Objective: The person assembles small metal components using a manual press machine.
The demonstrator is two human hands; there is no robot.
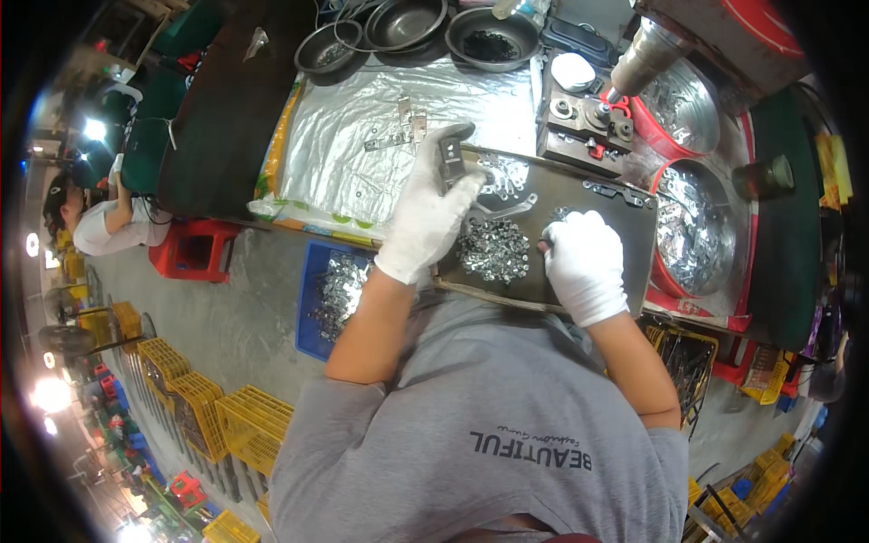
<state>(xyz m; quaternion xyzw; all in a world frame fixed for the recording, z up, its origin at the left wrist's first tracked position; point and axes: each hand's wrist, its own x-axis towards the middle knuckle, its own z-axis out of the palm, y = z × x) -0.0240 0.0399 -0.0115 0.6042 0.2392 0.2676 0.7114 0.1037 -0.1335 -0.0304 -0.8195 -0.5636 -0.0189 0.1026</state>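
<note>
Left hand point(430, 213) gripping bracket point(450, 158); right hand point(584, 262) fisted, contents unclear, on tray point(625, 226) by nuts point(493, 249). Foil sheet point(362, 127) at 11 o'clock, yellow crates point(217, 412) on floor at 8.

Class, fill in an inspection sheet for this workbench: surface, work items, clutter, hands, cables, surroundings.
Surface: dark flat metal tray on a bench beside a crinkled silver foil sheet.
Work items: small grey metal bracket held in the left hand; heap of small shiny metal fasteners on the tray.
Clutter: three dark round metal bowls at the back; two red tubs of silvery metal parts on the right; blue crate of metal parts below.
Hands: white-gloved left hand grips the bracket; white-gloved right hand is closed by the heap, contents hidden.
Cables: thin wires near the bowls.
Surroundings: yellow plastic crates on the floor; seated person at left.
</note>
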